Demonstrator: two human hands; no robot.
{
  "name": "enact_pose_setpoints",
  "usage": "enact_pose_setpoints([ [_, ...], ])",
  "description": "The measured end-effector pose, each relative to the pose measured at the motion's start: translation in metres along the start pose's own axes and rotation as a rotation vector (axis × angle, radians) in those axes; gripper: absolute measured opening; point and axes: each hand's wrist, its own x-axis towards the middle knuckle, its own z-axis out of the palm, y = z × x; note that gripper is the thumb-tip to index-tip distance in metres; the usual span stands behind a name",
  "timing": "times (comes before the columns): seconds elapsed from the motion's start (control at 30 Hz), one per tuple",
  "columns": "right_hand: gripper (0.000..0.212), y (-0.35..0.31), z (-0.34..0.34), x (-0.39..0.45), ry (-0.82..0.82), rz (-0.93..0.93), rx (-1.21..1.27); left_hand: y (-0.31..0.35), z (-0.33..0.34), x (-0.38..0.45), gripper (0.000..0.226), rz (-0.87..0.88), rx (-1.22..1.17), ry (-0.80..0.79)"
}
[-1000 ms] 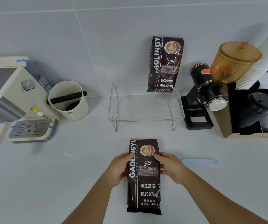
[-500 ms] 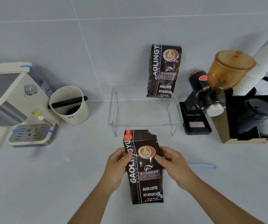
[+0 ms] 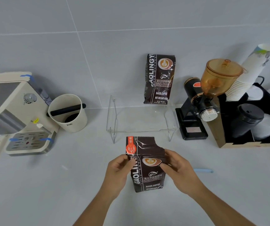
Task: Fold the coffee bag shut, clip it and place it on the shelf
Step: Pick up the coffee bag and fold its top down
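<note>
Head view: coffee bag (image 3: 147, 170) upright w/ top unfolded, left hand (image 3: 119, 172) & right hand (image 3: 178, 172) pinching its sides, front of shelf (image 3: 143, 118); clip (image 3: 203, 170) unused, right of bag; fold, clip, shelving all pending.

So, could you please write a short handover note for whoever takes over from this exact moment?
Left hand: shut on the coffee bag, pinching its left edge near the top.
Right hand: shut on the same bag's right edge.
The bag stands on the counter in front of the clear shelf; its top flap is up, unfolded.
The blue clip lies on the counter to the right, untouched.
A second bag already stands on the shelf.
Left: fold, clip, shelve.
</note>
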Motion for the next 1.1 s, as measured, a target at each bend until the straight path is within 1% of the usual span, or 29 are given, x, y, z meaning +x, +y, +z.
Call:
enact_pose_setpoints([
  [0.1, 0.047, -0.003, -0.002, -0.002, -0.031, -0.006, -0.058, 0.002, 0.0, -0.002, 0.016, -0.001, 0.033, 0.004],
  [0.2, 0.038, -0.014, -0.002, -0.004, -0.046, -0.017, -0.161, 0.008, 0.0, -0.004, 0.016, 0.031, 0.072, 0.008],
  [0.3, 0.035, -0.029, 0.003, -0.004, -0.054, -0.074, -0.239, 0.02, 0.004, -0.005, 0.019, 0.096, 0.102, 0.018],
  [0.37, 0.021, -0.036, 0.005, -0.002, -0.029, -0.097, -0.177, 0.03, 0.007, -0.005, 0.021, 0.13, 0.112, 0.014],
  [0.4, 0.019, -0.039, 0.006, -0.001, -0.003, -0.092, -0.136, 0.035, 0.008, -0.005, 0.019, 0.135, 0.116, 0.013],
  [0.47, 0.024, -0.044, 0.009, 0.001, 0.059, -0.056, -0.087, 0.044, 0.009, -0.006, 0.015, 0.134, 0.124, 0.027],
  [0.6, 0.022, -0.049, 0.012, 0.003, 0.125, -0.03, -0.132, 0.054, 0.012, -0.007, 0.023, 0.147, 0.207, 0.064],
  [0.7, 0.022, -0.054, 0.012, 0.004, 0.167, -0.037, -0.086, 0.061, 0.011, -0.01, 0.027, 0.154, 0.247, 0.067],
  [0.9, 0.019, -0.063, 0.014, 0.004, 0.155, -0.057, -0.024, 0.071, 0.002, -0.01, 0.024, 0.124, 0.258, 0.01],
  [1.1, 0.022, -0.054, 0.017, 0.004, 0.171, -0.061, -0.02, 0.066, 0.004, -0.014, 0.03, 0.05, 0.282, 0.04],
])
